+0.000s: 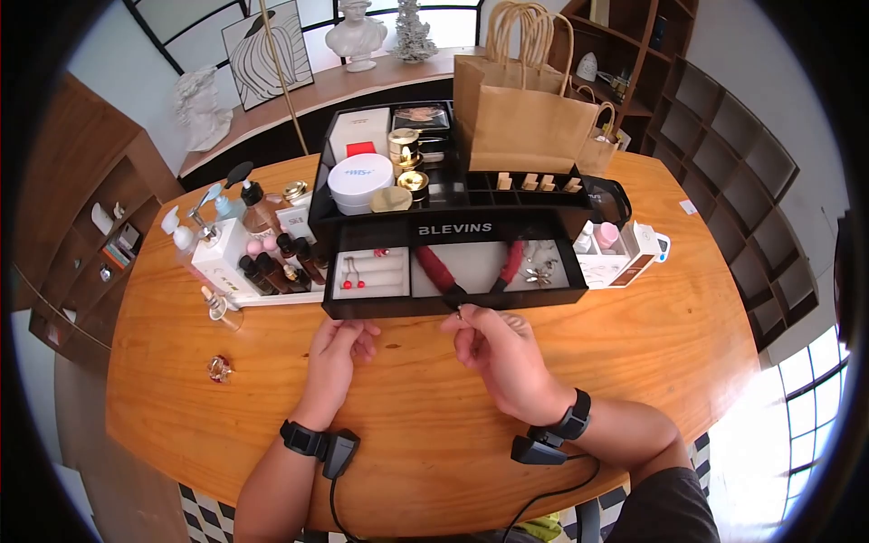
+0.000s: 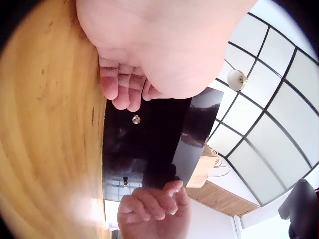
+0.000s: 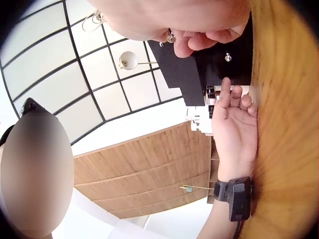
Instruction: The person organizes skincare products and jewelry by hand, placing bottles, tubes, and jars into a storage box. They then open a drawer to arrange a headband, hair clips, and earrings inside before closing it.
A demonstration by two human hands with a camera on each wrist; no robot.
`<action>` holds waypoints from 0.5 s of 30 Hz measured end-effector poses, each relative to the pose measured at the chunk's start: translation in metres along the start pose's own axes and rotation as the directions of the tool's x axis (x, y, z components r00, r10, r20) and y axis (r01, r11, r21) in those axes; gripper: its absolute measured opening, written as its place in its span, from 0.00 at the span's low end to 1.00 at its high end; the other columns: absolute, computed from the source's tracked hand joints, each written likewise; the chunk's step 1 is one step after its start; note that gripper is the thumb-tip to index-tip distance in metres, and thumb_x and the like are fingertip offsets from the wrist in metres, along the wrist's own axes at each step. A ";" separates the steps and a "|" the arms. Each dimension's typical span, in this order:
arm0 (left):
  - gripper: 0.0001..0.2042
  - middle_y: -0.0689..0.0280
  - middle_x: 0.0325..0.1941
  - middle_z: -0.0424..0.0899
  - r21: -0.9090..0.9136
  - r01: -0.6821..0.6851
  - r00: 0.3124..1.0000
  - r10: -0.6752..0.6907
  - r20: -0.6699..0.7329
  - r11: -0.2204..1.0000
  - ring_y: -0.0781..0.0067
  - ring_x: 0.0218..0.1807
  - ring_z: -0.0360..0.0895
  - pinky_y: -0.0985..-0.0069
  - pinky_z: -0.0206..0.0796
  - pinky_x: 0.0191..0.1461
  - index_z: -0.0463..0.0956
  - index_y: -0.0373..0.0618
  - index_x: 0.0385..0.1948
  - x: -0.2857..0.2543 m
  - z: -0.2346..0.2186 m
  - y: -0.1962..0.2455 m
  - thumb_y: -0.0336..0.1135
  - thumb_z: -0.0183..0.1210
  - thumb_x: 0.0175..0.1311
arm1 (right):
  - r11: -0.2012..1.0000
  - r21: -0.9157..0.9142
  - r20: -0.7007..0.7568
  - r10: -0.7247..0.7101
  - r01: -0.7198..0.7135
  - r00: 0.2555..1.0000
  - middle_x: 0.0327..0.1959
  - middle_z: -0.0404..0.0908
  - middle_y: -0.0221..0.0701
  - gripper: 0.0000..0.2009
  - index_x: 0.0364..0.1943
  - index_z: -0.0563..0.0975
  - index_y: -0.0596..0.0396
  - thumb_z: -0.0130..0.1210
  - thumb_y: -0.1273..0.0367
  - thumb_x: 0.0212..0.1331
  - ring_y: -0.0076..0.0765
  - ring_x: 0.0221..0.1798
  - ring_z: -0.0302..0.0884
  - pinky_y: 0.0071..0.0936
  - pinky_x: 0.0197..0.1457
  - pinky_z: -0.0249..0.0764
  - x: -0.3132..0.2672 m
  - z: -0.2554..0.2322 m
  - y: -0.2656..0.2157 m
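Note:
A black organizer box marked BLEVINS stands on the table with its front drawer pulled out. Between thumb and fingertips, my right hand pinches a small shiny silvery piece just above the drawer's front edge; its kind cannot be told. My left hand rests by the table in front of the drawer's left part, fingers loosely curled, holding nothing. Inside the drawer are red cherry-like earrings on white padding, a dark red and black band and several silvery pieces. A small round knob sits on the drawer front.
Left of the box, a white holder carries pump bottles and dark vials. A dropper bottle and a small reddish shiny object are on the table. White boxes stand right, paper bags behind. A round white case tops the organizer.

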State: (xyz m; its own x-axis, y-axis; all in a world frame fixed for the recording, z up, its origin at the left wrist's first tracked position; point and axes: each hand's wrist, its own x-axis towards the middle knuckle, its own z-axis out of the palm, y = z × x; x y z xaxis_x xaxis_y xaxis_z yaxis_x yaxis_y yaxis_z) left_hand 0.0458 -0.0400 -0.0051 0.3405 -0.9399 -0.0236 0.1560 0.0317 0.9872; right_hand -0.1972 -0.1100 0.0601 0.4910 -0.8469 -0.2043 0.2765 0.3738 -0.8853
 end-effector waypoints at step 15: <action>0.26 0.60 0.67 0.83 -0.425 0.216 0.971 -0.146 0.191 0.879 0.68 0.63 0.84 0.66 0.76 0.67 0.74 0.41 0.68 -0.023 0.009 0.065 0.53 0.56 0.81 | 0.986 -0.136 0.031 0.104 -0.099 0.994 0.26 0.84 0.27 0.16 0.37 0.88 0.60 0.54 0.64 0.75 0.19 0.29 0.74 0.22 0.38 0.69 -0.077 -0.004 0.005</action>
State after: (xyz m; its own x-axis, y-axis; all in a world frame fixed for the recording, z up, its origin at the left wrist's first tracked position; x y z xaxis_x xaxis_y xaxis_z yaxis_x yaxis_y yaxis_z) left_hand 0.0397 -0.0197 0.0606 0.1305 -0.9819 -0.1372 0.6049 -0.0307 0.7957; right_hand -0.2364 -0.0447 0.0698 0.5422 -0.7914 -0.2824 0.1119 0.4011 -0.9091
